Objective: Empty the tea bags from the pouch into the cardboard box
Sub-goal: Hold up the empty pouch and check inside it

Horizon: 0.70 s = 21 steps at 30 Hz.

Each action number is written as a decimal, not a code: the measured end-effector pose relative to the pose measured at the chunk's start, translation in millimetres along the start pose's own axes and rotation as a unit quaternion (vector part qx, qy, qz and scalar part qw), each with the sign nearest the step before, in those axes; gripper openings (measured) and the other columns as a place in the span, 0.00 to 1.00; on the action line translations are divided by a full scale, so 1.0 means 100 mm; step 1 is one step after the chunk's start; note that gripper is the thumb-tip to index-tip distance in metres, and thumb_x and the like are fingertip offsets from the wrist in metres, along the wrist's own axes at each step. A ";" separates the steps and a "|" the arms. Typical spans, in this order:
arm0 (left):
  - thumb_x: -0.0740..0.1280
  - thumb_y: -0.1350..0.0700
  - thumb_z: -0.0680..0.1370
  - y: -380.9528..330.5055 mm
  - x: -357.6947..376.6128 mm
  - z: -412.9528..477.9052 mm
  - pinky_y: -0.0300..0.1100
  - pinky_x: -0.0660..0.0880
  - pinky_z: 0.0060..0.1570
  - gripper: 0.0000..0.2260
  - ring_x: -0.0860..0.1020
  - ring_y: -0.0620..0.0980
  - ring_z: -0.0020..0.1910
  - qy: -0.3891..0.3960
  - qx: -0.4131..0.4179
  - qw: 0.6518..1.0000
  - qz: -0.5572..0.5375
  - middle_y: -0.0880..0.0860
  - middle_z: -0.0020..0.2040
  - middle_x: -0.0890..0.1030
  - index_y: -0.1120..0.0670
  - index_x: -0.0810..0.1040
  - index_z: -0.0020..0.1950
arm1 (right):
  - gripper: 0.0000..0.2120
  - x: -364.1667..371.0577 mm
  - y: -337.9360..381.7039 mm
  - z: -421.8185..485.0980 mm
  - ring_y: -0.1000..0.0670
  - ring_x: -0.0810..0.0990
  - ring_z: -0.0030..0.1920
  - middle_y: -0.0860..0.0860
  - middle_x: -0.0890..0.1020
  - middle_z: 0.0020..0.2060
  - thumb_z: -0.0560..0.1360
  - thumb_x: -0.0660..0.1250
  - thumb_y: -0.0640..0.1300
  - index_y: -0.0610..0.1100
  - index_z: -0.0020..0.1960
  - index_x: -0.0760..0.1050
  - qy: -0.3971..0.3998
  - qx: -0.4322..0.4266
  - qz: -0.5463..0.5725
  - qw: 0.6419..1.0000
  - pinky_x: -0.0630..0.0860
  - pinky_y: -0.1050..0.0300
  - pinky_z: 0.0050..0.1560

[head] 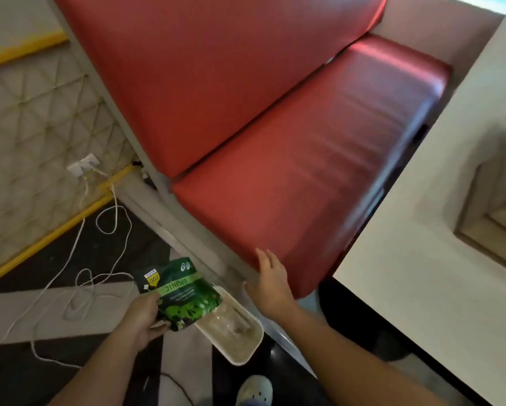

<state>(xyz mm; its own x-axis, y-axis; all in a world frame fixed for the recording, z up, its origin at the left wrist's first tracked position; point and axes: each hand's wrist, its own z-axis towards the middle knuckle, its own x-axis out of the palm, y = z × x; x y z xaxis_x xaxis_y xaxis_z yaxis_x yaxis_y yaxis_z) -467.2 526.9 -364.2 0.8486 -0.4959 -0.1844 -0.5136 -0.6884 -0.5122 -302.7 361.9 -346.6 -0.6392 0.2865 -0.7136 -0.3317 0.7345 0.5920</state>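
The left grip (142,317) pinches an upside-down green tea pouch (184,291); its lower end overlaps the far end of the pale cardboard box (244,354). The right grip (270,284), fingers spread and holding nothing, is at the near corner of the red bench seat (304,186).

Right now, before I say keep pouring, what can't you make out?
Head view only:
1. Box contents: pale, blurred shapes; what lies inside cannot be told.
2. Pouch mouth: its lower end blurs into the box; open or sealed is unclear.
3. What supports the box: hidden behind the pouch and the left hand.
4. Pouch small print: too small.
5. Tan object on the table: blurred, cut off by the right edge.
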 end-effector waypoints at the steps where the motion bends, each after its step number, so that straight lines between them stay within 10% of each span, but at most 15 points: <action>1: 0.57 0.58 0.80 0.14 0.07 0.14 0.44 0.73 0.37 0.08 0.74 0.51 0.39 -0.005 -0.016 1.000 0.004 0.55 0.41 0.77 0.53 0.74 0.44 | 0.35 0.08 -0.13 0.06 0.41 0.53 0.74 0.45 0.54 0.75 0.75 0.66 0.48 0.47 0.75 0.51 0.011 0.026 -0.021 0.999 0.54 0.48 0.74; 13: 0.64 0.61 0.77 1.33 0.61 1.18 0.48 0.78 0.34 0.06 0.79 0.58 0.51 0.041 -0.132 0.990 0.021 0.60 0.55 0.79 0.60 0.76 0.53 | 0.37 0.48 -1.03 0.36 0.36 0.39 0.74 0.47 0.35 0.75 0.76 0.63 0.52 0.51 0.76 0.45 0.071 0.014 -0.225 0.972 0.53 0.40 0.73; 21: 0.63 0.55 0.78 1.37 0.66 1.08 0.56 0.75 0.55 0.25 0.68 0.54 0.55 0.023 -0.093 0.987 0.126 0.58 0.66 0.67 0.55 0.60 0.73 | 0.37 0.40 -1.04 0.33 0.36 0.39 0.74 0.46 0.36 0.76 0.76 0.62 0.53 0.48 0.77 0.45 0.086 0.007 -0.227 0.970 0.48 0.41 0.74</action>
